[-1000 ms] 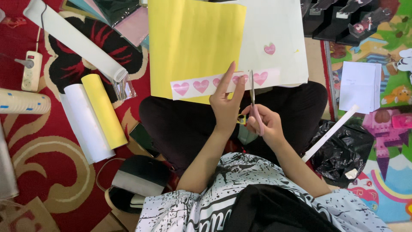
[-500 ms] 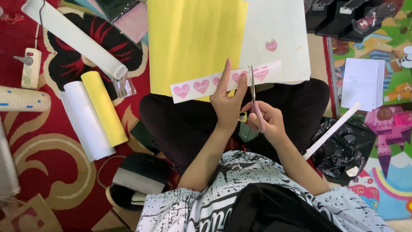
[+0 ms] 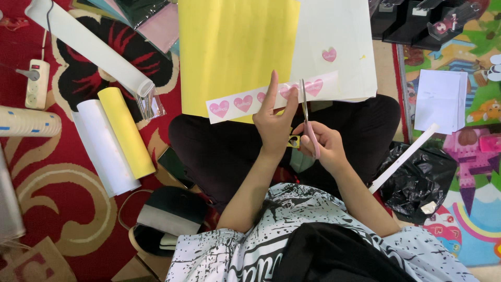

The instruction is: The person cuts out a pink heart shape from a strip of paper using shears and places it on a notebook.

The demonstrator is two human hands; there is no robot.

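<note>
Yellow sheet (image 3: 237, 52) behind heart strip (image 3: 245, 102), rolls (image 3: 117, 138) alongside.

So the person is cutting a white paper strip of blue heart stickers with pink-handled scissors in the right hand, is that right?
Not quite: the heart stickers on the white paper strip are pink, not blue, as the head view shows. The rest holds: the right hand works the pink-handled scissors across the strip while the left hand steadies it.
</note>
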